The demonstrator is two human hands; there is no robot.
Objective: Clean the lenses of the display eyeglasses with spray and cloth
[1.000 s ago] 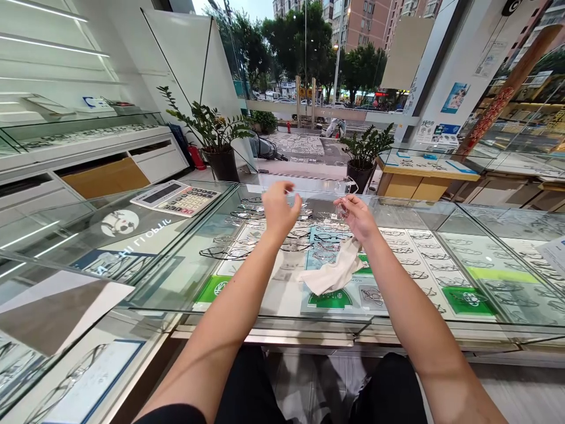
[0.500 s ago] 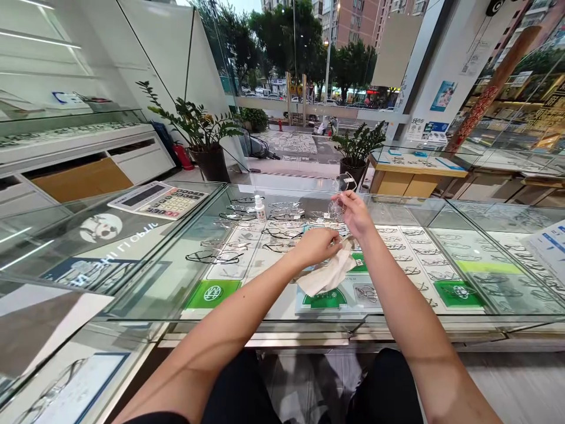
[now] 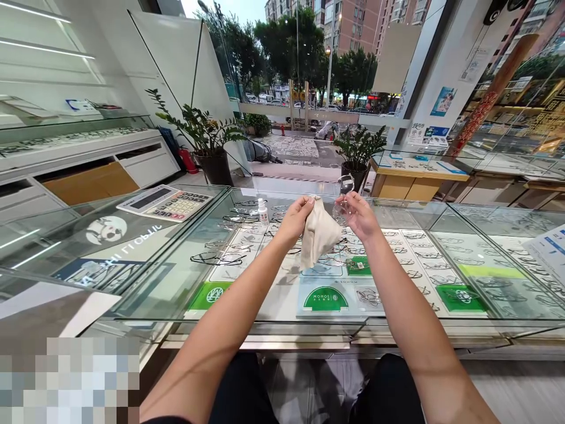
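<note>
My left hand [image 3: 296, 221] pinches the top edge of a beige cleaning cloth [image 3: 320, 232], which hangs down in folds over the glass counter. To its right, my right hand [image 3: 361, 215] is closed on a pair of clear-lensed eyeglasses [image 3: 346, 184], held up with one lens above the fingers and the other beside them. The cloth and the eyeglasses are apart. Behind my left hand a small white spray bottle [image 3: 263, 212] stands upright on the counter.
The glass display counter [image 3: 269, 323] holds rows of eyeglass frames and green cards. A large calculator [image 3: 165, 202] lies at its left. Potted plants [image 3: 216, 168] stand beyond it, before the window. A paper sheet [image 3: 549, 253] is at the right edge.
My left hand has moved up and left with the cloth, away from my right hand; the cloth now hangs more spread out. My right hand still holds the eyeglasses, shifted slightly right.
</note>
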